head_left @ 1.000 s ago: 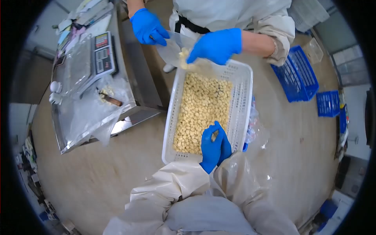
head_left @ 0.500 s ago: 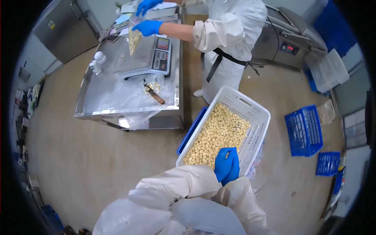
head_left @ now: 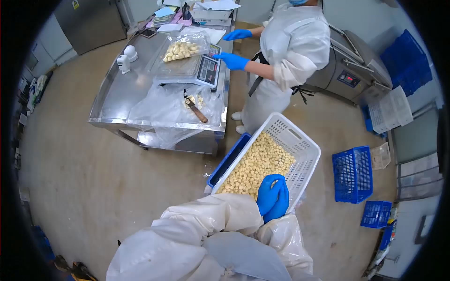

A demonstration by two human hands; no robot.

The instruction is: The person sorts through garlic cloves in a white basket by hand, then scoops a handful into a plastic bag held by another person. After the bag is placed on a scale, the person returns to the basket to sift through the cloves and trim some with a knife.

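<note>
Folded together, my left hand [head_left: 266, 196] and right hand [head_left: 280, 207] sit over the near right corner of the white basket [head_left: 305, 171], fingers curled in; whether anything is tucked between them, I can't tell. Right below and beyond, pale pieces [head_left: 261, 160] fill the basket's floor. And now the change, far left: that clear bag [head_left: 183, 50], in the co-worker's grip a moment ago, lies on the scale [head_left: 209, 70], so its weight bears on the plate. Both the co-worker's hands [head_left: 232, 61] are at the scale's right, just beside the bag. Nearer, a wooden-handled tool [head_left: 197, 112] lies on the table's plastic sheet [head_left: 149, 111].
</note>
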